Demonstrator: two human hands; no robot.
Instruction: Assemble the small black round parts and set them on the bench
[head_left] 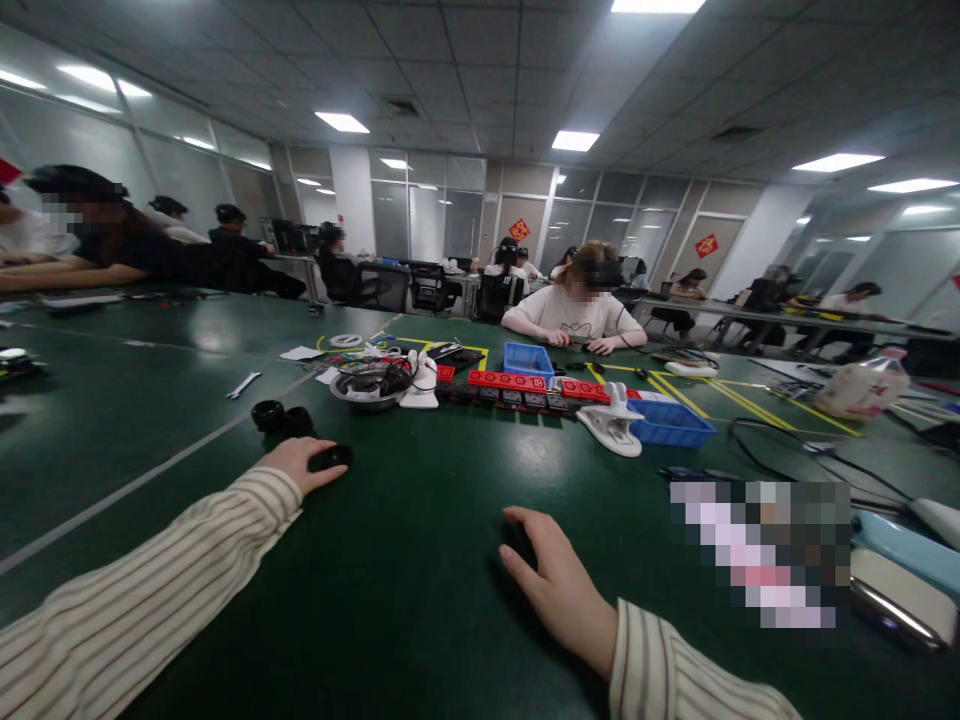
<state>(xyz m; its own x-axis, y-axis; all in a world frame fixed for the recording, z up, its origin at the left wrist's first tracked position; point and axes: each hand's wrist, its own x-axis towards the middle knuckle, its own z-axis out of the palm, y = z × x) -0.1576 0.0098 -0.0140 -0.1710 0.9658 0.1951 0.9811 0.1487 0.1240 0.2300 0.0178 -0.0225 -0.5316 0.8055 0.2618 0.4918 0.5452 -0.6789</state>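
Observation:
At the left, my left hand [298, 464] reaches forward over the green table, its thumb and fingers closed around a small black rounded piece [330, 458]. Just beyond that hand stand two black cylindrical pieces [268, 416], close together; their exact kind is not clear. My right hand [553, 575] rests on the table nearer to me, thumb and forefinger apart, with nothing seen between them. Its underside and some fingers are hidden. Both arms wear striped sleeves.
Ahead lie a metal bowl [367, 388] with cables, red power strips [507, 381], blue trays [675, 424] and a white clamp [615, 425]. A wrench [244, 385] lies left. Power banks [900, 600] and black cables are right. A person sits opposite; others work around the room.

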